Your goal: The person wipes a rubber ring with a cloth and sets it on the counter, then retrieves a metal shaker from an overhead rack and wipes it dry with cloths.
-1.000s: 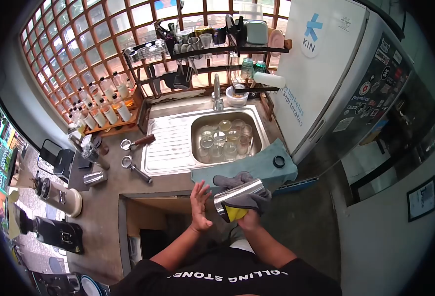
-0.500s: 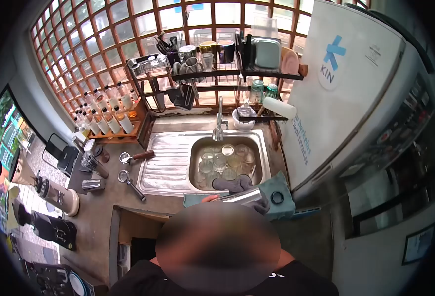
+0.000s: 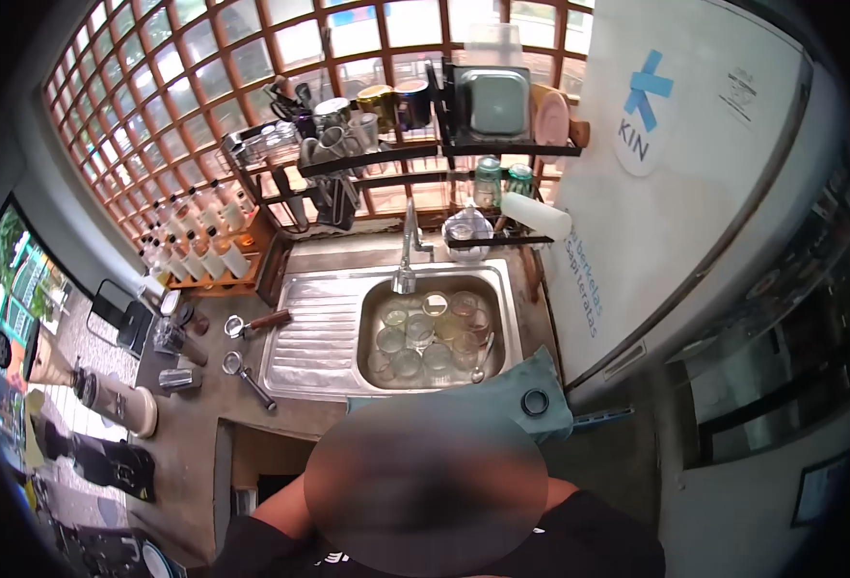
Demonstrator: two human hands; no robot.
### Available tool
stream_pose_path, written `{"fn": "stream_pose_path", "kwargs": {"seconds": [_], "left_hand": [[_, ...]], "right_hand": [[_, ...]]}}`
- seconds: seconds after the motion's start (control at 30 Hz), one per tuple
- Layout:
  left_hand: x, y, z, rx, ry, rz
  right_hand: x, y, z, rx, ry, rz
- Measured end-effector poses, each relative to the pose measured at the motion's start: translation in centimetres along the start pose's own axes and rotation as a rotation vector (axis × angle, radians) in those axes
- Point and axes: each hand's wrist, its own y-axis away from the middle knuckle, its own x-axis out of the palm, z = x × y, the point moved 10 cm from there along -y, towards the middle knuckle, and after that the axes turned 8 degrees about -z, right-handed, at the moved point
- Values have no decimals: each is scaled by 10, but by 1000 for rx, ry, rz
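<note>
A blurred oval covers the area in front of my chest, and both my hands are hidden in it. Only parts of my forearms show at its left and right sides. The metal cup and grey cloth cannot be made out now. Beyond the blur, a teal cloth [image 3: 502, 390] lies along the front edge of the sink, with a black ring-shaped item [image 3: 534, 403] on it. Several glasses [image 3: 436, 358] stand in the sink basin [image 3: 504, 332] under the faucet [image 3: 405, 279].
Left of the drainboard [image 3: 311, 323] lie two portafilters [image 3: 252, 323], near a metal cup [image 3: 180, 379]. Bottles [image 3: 208, 260] stand in a wooden rack. Grinders [image 3: 117, 400] line the left counter. A dish rack [image 3: 377, 159] hangs behind the sink; a white fridge [image 3: 676, 193] stands right.
My hands, the metal cup and the grey cloth have gone out of sight behind the blur. The head view has shifted, showing the sink lower than at first.
</note>
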Motion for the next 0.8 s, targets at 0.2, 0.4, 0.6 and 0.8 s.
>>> {"fn": "stream_pose_path", "kwargs": {"seconds": [0.2, 0.4, 0.6, 0.8], "left_hand": [[-15, 9, -39, 47, -216, -182], [77, 84, -110, 1105, -1250, 417], [70, 102, -102, 1158, -1191, 654], [23, 57, -106, 915, -1243, 518]], "right_hand": [[-9, -53, 11, 471, 113, 62], [51, 58, -38, 526, 229, 216], [86, 120, -74, 991, -373, -457], [97, 92, -24, 901, 540, -260]]}}
